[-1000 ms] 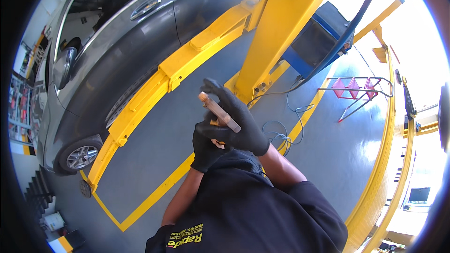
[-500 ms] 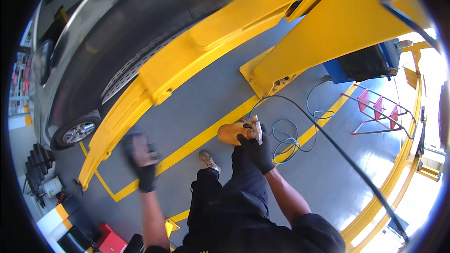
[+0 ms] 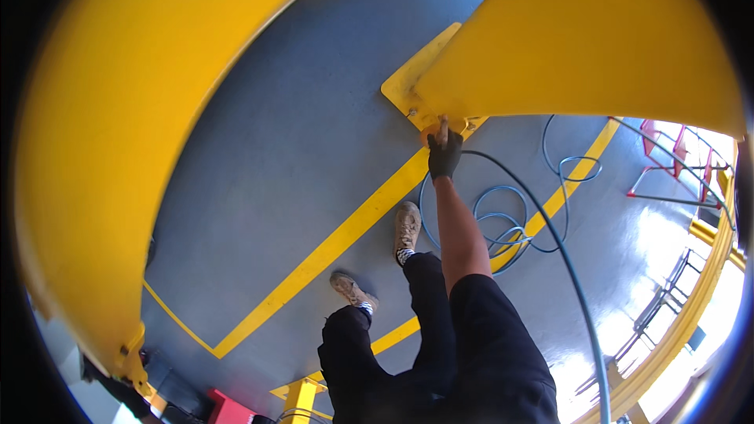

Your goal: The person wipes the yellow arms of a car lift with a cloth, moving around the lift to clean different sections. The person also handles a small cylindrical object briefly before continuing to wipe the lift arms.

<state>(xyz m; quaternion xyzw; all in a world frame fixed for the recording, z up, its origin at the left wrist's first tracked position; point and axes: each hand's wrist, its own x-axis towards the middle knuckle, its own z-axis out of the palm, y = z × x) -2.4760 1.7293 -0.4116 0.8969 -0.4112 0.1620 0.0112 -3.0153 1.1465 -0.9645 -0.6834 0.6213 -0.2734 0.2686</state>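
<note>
My right hand (image 3: 445,155), in a black glove, reaches forward and is closed on an orange round-ended tool (image 3: 428,137). Most of the tool is hidden by the hand, and its kind cannot be made out. It appears in front of the bolted base plate (image 3: 416,71) of a yellow post (image 3: 565,39); whether they touch I cannot tell. A dark hose (image 3: 542,212) runs from beside that hand down to the lower right. At the lower left, a dark gloved shape, seemingly my left hand (image 3: 118,392), shows below a yellow lift arm (image 3: 94,149); its fingers are hidden.
The lift arm fills the left side close to me. Hose coils (image 3: 503,216) lie on the grey floor (image 3: 259,188) across a yellow line. A red-and-grey metal frame (image 3: 679,165) stands at the right. Near the lower edge are a yellow stand (image 3: 300,400) and a red object (image 3: 228,408).
My view has shifted forward; the car has left it and the lift arm looms larger. My right hand has stretched out toward the post base with the orange tool. My left hand has dropped to the lower left.
</note>
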